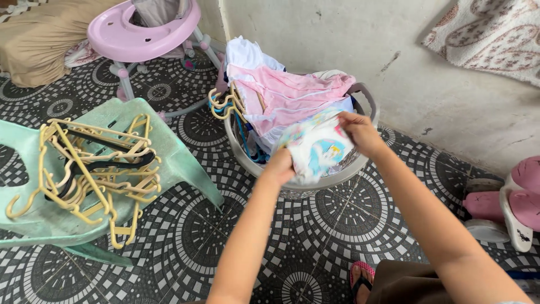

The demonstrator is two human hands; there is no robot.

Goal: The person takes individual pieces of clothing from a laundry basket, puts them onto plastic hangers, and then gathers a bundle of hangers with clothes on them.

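Both my hands hold a small white garment (316, 149) with a colourful cartoon print, just above the front of a grey laundry basket (253, 163). My left hand (279, 166) grips its lower left edge and my right hand (360, 133) grips its upper right corner. In the basket lie pink and white clothes (287, 95) still on yellow and blue hangers (225, 104), draped over the rim.
A mint green plastic chair (180, 163) to the left carries a heap of cream hangers (90, 169). A pink baby walker (140, 34) stands behind it. A pink and white plastic item (514, 205) sits at the right, next to the wall (394, 50). My sandalled foot (363, 278) shows below.
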